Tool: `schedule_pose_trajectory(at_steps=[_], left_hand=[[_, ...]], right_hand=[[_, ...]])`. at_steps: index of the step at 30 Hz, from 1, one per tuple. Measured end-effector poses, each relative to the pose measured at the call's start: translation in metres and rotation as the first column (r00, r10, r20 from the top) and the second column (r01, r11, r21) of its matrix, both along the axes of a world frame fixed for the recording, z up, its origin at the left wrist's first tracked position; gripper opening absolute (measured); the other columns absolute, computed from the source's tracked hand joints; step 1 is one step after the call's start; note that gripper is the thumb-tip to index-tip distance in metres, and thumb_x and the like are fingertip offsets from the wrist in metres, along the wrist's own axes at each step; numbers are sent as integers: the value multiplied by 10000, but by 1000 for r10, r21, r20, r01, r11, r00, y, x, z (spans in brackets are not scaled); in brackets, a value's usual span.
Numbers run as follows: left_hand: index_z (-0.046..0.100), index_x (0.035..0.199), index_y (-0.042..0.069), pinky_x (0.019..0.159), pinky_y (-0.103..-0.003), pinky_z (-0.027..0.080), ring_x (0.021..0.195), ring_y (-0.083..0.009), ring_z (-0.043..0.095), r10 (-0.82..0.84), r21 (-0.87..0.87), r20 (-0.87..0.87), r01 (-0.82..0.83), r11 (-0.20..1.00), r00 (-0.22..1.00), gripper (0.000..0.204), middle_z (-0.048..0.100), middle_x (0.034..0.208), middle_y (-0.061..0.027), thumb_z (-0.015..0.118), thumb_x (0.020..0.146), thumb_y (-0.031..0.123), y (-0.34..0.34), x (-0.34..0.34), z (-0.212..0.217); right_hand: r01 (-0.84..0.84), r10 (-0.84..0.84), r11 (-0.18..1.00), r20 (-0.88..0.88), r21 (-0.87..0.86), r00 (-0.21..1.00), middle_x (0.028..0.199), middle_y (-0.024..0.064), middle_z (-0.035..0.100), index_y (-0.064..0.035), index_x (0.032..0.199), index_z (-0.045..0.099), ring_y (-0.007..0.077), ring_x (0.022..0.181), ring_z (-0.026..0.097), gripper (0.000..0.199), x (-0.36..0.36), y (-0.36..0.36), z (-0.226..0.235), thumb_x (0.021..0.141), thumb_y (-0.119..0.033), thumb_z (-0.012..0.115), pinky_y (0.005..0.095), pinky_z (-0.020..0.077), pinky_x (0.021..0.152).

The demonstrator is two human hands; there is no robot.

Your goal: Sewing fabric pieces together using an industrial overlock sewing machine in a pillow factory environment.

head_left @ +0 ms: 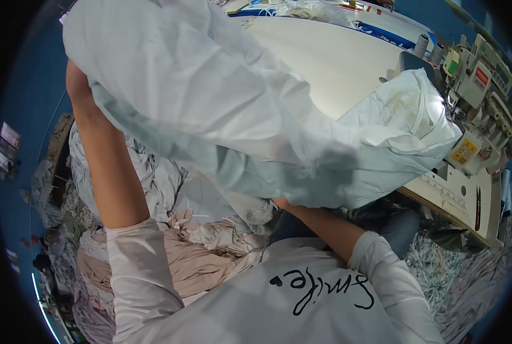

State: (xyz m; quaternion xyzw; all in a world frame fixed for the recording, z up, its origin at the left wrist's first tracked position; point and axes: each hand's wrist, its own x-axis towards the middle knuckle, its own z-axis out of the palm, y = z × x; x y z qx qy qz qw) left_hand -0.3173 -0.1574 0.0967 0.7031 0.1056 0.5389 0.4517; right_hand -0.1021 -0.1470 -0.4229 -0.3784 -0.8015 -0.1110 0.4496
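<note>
Head view shows the cloth [210, 97] raised across the near side of the table [336, 69], its right end by the machine [478, 86], where a hard pull could snag it, though whether the hidden left hand and mostly covered right hand [281, 202] grip it, I cannot tell.

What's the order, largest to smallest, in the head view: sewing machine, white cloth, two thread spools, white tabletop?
1. White cloth
2. White tabletop
3. Sewing machine
4. Thread spools: they look alike, so unranked.
</note>
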Motion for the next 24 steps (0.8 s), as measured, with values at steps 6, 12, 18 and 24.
schedule_pose_trajectory(at_steps=[6, 12, 18, 24], left_hand=[[520, 1204, -51, 826, -340, 544, 1051, -255, 608, -97, -1, -16, 97, 995, 995, 343, 589, 1185, -182, 399, 940, 131, -1, -70, 50], [453, 1283, -47, 980, -381, 448, 1158, -302, 533, -69, -104, 23, 71, 992, 997, 420, 512, 1290, -194, 399, 960, 216, 14, -64, 60], [468, 1264, -50, 951, -388, 472, 1127, -308, 554, 440, -239, 177, -395, 887, 881, 419, 535, 1261, -191, 408, 956, 227, 44, -23, 64], [481, 1249, -52, 927, -394, 492, 1101, -313, 572, 816, -399, 240, -713, 577, 526, 419, 554, 1237, -189, 415, 952, 237, 46, -13, 61]], right_hand=[[-289, 281, 956, -123, -54, 952, 993, 99, 606, -37, 1141, 566, 265, 881, 591, 318, -50, -1, 60, 903, -220, 461, 375, 484, 767], [-337, 317, 931, -148, -140, 937, 987, 110, 637, -45, 1102, 595, 282, 888, 603, 309, -4, -10, 114, 819, -167, 584, 359, 480, 781], [-404, 276, 614, -296, -678, 915, 1095, 138, 608, -89, 1136, 583, 297, 977, 576, 324, 44, -18, 105, 866, -265, 547, 375, 453, 853], [-459, 619, 277, -208, -844, 758, 753, 165, 595, -59, 977, 596, 370, 732, 588, 450, 156, -59, 278, 792, -465, 653, 392, 486, 718]])
